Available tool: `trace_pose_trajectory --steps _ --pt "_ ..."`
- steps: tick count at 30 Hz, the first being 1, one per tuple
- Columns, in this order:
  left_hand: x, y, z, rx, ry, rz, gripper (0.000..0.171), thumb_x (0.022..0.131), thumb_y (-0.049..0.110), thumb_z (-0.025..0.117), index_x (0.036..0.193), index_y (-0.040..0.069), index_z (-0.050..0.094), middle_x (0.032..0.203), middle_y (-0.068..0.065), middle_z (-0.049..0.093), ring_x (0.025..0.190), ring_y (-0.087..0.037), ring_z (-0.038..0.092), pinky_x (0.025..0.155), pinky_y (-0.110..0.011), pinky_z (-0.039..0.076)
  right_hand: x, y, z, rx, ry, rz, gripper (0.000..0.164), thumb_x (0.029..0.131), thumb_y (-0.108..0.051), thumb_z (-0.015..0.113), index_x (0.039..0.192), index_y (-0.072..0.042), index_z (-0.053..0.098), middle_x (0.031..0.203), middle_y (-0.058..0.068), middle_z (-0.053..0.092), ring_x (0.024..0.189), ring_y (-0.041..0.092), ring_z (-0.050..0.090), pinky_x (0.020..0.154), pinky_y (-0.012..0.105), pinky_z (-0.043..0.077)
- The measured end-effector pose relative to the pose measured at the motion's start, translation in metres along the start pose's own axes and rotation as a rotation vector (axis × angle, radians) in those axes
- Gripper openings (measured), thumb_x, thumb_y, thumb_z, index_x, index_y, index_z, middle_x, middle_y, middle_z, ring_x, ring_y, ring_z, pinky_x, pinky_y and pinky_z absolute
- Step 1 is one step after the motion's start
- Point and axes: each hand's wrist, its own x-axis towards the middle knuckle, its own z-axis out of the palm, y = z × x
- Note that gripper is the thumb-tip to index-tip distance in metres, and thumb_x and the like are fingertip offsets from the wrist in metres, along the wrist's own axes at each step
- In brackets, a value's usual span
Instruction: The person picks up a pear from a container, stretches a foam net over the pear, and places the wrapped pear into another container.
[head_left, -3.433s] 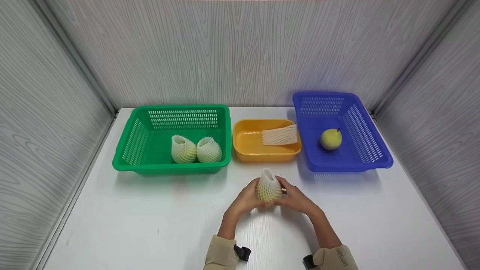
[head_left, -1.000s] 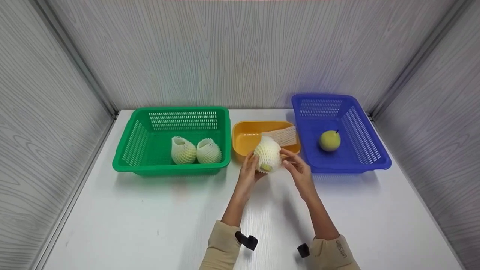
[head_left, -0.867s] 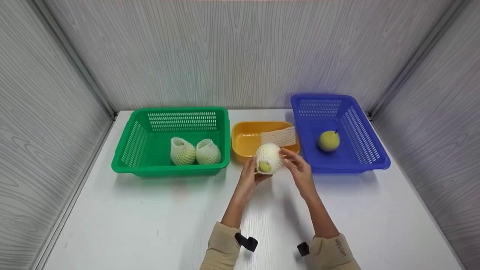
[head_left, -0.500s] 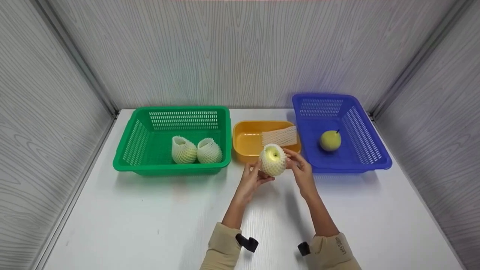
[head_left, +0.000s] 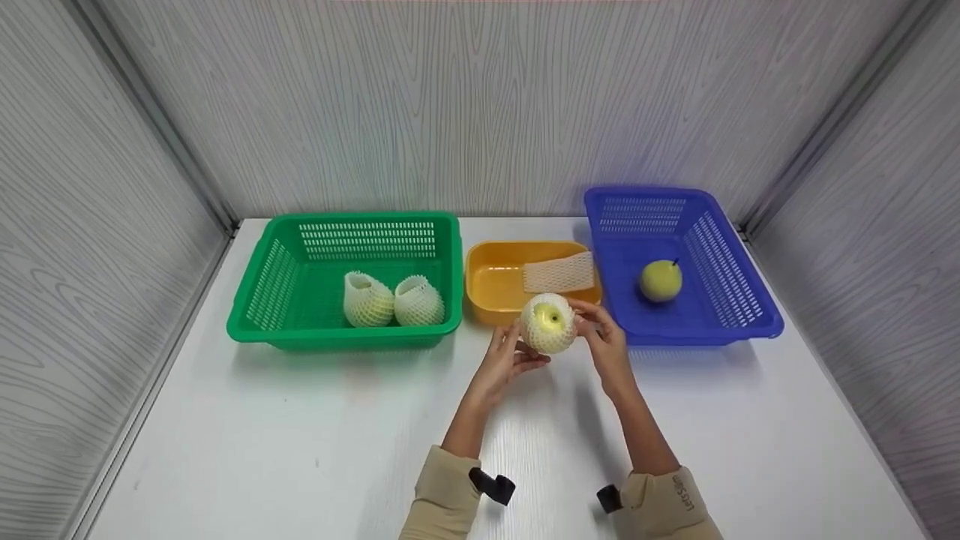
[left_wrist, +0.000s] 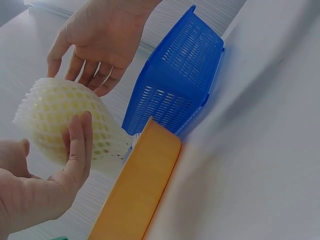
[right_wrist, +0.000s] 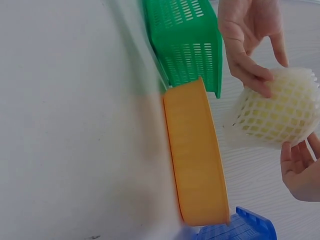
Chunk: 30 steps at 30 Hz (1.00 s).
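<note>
A yellow-green pear (head_left: 551, 319) in a white foam net (head_left: 551, 343) is held up between both hands, in front of the orange tub. Its bare end, with a small dark hollow, shows through the net's opening in the head view. The left hand (head_left: 498, 367) holds it from the left and below; in the left wrist view the left fingers (left_wrist: 80, 142) lie along the net. From the right, the right hand (head_left: 609, 354) grips the pear's side with thumb and fingertips. In the right wrist view, the right hand (right_wrist: 302, 177) touches the net's lower side.
An orange tub (head_left: 491, 309) with a flat foam net (head_left: 559, 273) stands behind the hands. At left, a green basket (head_left: 281, 334) holds two netted pears (head_left: 367, 301). A blue basket (head_left: 694, 330) at right holds a bare pear (head_left: 661, 281). Walls enclose the white table (head_left: 300, 442).
Both hands have brought the netted pear up and toward the tub, turning it so its bare end faces the head camera. During the last half second it has shifted slightly.
</note>
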Motion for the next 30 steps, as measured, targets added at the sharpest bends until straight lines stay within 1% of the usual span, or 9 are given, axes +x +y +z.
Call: trace_pose_trajectory --steps 7,11,14,17,20,24,27,29,30 --pt "0.004 0.001 0.001 0.021 0.035 0.014 0.043 0.1 0.038 0.033 0.124 0.003 0.033 0.105 -0.018 0.044 0.083 -0.024 0.056 0.076 -0.034 0.05 -0.004 -0.005 0.001 0.085 0.031 -0.038 0.03 0.091 -0.01 0.056 0.11 0.012 0.053 0.103 0.013 0.058 0.097 0.02 0.053 0.085 0.033 0.043" --pt "0.005 0.002 0.003 0.047 0.075 0.036 0.042 0.098 0.034 0.043 0.13 0.008 0.034 0.114 -0.016 0.044 0.089 -0.025 0.055 0.074 -0.035 0.049 -0.006 -0.004 0.002 0.106 0.048 -0.038 0.029 0.09 -0.008 0.056 0.11 0.013 0.051 0.1 0.012 0.057 0.093 0.02 0.052 0.087 0.032 0.042" --pt "0.004 0.002 0.004 0.061 0.096 0.086 0.046 0.093 0.029 0.055 0.13 0.009 0.036 0.118 -0.016 0.043 0.094 -0.025 0.055 0.077 -0.039 0.05 -0.008 -0.001 0.004 0.091 0.062 -0.028 0.03 0.089 -0.005 0.057 0.112 0.012 0.05 0.1 0.011 0.054 0.094 0.019 0.049 0.085 0.03 0.041" --pt "0.003 0.001 0.006 0.058 0.103 0.144 0.048 0.09 0.025 0.061 0.129 0.008 0.04 0.115 -0.016 0.043 0.097 -0.026 0.054 0.08 -0.041 0.049 -0.008 0.004 0.007 0.062 0.087 -0.014 0.034 0.088 -0.003 0.059 0.116 0.011 0.047 0.103 0.011 0.05 0.098 0.019 0.045 0.083 0.027 0.04" --pt "0.0 0.001 0.009 0.061 0.088 0.199 0.043 0.09 0.019 0.061 0.127 0.006 0.045 0.111 -0.015 0.044 0.098 -0.025 0.053 0.082 -0.041 0.048 -0.009 0.009 0.009 0.062 0.108 0.001 0.044 0.086 -0.002 0.059 0.124 0.01 0.039 0.115 0.013 0.045 0.106 0.021 0.042 0.085 0.026 0.039" --pt "-0.003 0.002 0.015 0.113 0.019 0.259 0.036 0.091 0.014 0.058 0.126 0.005 0.051 0.104 -0.012 0.049 0.096 -0.022 0.051 0.082 -0.039 0.048 -0.009 0.015 0.012 0.096 0.111 0.058 0.06 0.087 -0.006 0.06 0.136 0.002 0.027 0.131 0.014 0.034 0.115 0.023 0.038 0.088 0.027 0.039" --pt "-0.004 0.004 0.019 0.153 -0.045 0.292 0.034 0.092 0.012 0.056 0.125 0.003 0.053 0.101 -0.009 0.052 0.094 -0.019 0.051 0.083 -0.038 0.048 -0.01 0.017 0.015 0.203 0.111 0.142 0.063 0.089 -0.01 0.057 0.14 -0.005 0.021 0.134 0.013 0.032 0.114 0.023 0.041 0.088 0.029 0.042" --pt "-0.005 0.005 0.021 0.125 -0.066 0.304 0.032 0.092 0.008 0.056 0.123 -0.001 0.053 0.099 -0.008 0.054 0.092 -0.019 0.053 0.083 -0.04 0.048 -0.01 0.017 0.016 0.308 0.121 0.192 0.059 0.091 -0.013 0.053 0.14 -0.008 0.02 0.131 0.013 0.033 0.111 0.023 0.045 0.086 0.03 0.043" --pt "-0.005 0.006 0.022 0.109 -0.056 0.311 0.032 0.091 0.006 0.057 0.121 -0.004 0.052 0.097 -0.009 0.054 0.09 -0.019 0.053 0.082 -0.04 0.048 -0.01 0.017 0.016 0.378 0.129 0.213 0.056 0.093 -0.015 0.05 0.14 -0.008 0.021 0.129 0.014 0.035 0.109 0.024 0.046 0.085 0.032 0.044"
